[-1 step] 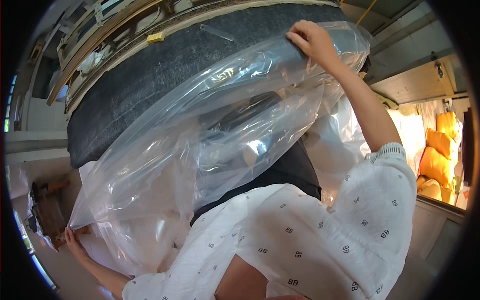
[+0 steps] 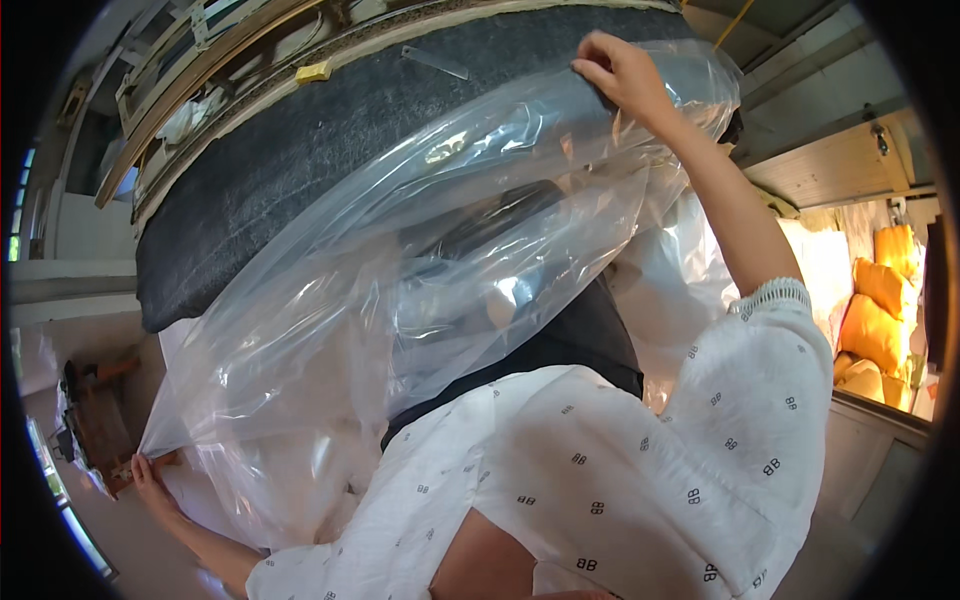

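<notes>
A big dark grey pad [image 2: 330, 170] slants across the upper view, its edge lined with a pale wooden frame [image 2: 200, 75]. Over it stretches a clear plastic bag [image 2: 420, 300], glossy, creased and see-through, running from the pad's upper right corner down to the lower left. The right hand [image 2: 620, 75] has its fingers clamped on the bag's top edge against the pad. The left hand [image 2: 148, 475] pinches the bag's lower corner. Orange sacks [image 2: 880, 310] lie far right.

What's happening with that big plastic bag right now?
Left hand pinching the bag's lower corner. Right hand gripping its top edge. Clear plastic bag stretched over the dark grey slab. Nothing blocking.
</notes>
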Motion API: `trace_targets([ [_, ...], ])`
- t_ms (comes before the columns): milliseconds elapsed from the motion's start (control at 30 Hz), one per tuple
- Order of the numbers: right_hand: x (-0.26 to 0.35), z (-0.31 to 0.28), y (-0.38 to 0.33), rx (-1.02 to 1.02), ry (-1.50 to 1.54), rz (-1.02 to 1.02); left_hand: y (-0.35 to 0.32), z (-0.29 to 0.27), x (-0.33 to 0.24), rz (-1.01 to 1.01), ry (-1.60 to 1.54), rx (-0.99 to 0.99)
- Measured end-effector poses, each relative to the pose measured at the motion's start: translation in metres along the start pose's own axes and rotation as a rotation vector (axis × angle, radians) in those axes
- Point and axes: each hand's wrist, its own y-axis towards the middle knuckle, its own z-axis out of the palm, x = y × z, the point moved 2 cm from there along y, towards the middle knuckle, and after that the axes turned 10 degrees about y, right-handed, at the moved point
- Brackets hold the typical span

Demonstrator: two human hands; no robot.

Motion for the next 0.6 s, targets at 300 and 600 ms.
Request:
trace_targets([
  [300,-0.046,-0.072,0.067,-0.093,0.543,0.228,0.022,0.091,-0.083,0.341,0.252,-0.104],
  [600,-0.263,-0.107,0.037,-0.306,-0.217,0.341,0.087,0.373,-0.164,0.641,0.338,-0.353],
])
